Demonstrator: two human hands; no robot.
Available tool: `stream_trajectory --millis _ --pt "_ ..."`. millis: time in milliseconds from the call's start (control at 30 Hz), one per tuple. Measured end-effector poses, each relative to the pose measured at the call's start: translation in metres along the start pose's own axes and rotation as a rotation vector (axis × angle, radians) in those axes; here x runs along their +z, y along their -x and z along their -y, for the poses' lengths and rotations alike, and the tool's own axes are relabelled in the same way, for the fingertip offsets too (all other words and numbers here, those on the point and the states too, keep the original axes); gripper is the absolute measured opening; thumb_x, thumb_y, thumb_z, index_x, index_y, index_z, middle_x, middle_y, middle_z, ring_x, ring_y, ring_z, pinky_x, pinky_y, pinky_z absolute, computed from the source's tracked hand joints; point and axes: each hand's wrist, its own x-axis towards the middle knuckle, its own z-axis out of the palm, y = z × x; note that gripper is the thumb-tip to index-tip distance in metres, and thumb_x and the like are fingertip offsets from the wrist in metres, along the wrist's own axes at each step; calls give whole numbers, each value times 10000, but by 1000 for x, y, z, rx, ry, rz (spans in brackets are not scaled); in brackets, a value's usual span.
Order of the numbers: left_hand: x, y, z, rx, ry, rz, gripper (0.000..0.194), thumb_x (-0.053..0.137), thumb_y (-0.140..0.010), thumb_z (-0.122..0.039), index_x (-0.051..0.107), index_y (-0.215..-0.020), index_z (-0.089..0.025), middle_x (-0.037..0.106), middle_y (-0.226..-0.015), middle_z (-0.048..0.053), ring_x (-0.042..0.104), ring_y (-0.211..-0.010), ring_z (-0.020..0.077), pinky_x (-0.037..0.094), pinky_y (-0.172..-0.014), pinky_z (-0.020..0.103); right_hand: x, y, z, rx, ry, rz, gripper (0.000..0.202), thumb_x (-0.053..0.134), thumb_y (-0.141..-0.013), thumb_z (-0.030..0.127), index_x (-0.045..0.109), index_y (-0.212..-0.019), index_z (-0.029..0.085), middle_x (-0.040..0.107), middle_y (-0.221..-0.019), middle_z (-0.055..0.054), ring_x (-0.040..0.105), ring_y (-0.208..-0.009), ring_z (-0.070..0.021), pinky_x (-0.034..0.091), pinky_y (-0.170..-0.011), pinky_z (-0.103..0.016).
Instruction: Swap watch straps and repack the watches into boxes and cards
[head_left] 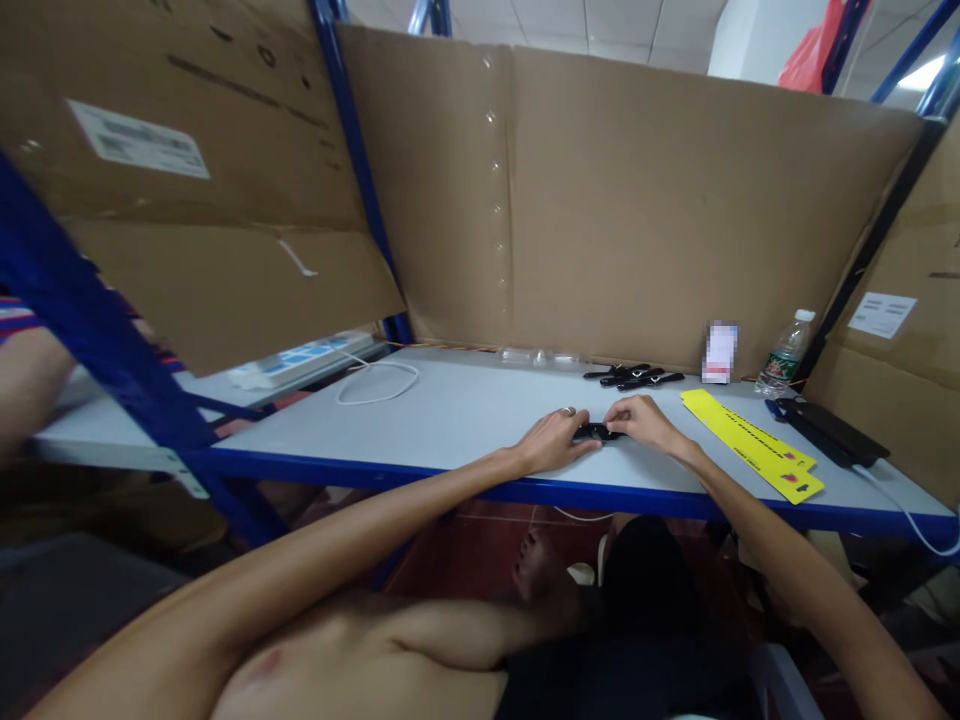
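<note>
A small black item lies on the grey tabletop near its front edge. My left hand, with a ring on one finger, holds the item's left end down against the surface. Over its right end, my right hand is pinched, fingertips touching the item. Fine detail between the fingertips is too small to make out. Behind my hands, several similar black items lie in a loose group. Yellow printed cards rest to the right of my right hand.
A plastic bottle and a blurred upright object stand at the back right. A black object with a white cable lies at right. A white cable loop and power strip are left. Cardboard walls the back.
</note>
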Motion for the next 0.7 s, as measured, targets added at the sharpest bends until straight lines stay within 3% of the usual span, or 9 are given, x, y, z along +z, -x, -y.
stream_trajectory --millis 167,467,700 --pt "1 -1 1 0 -5 7 414 562 -968 -553 628 -1153 -189 685 -1030 121 678 -909 276 493 -784 342 5 -3 5 11 21 32 130 689 -797 80 791 -818 157 755 -746 -27 678 -711 -156 485 -700 -247" --pt "0 0 0 7 -3 18 405 556 -976 -533 621 -1167 -181 685 -1029 130 679 -934 293 497 -785 355 6 1 11 -105 210 28 132 704 -820 71 796 -839 163 752 -851 -46 640 -751 -144 441 -744 -246" --pt "-2 0 0 3 -30 42 450 534 -985 -549 638 -1241 -194 677 -1008 121 677 -922 284 499 -786 347 -2 -5 23 -117 294 149 207 642 -813 15 802 -825 147 749 -784 -48 628 -727 -147 402 -696 -232"
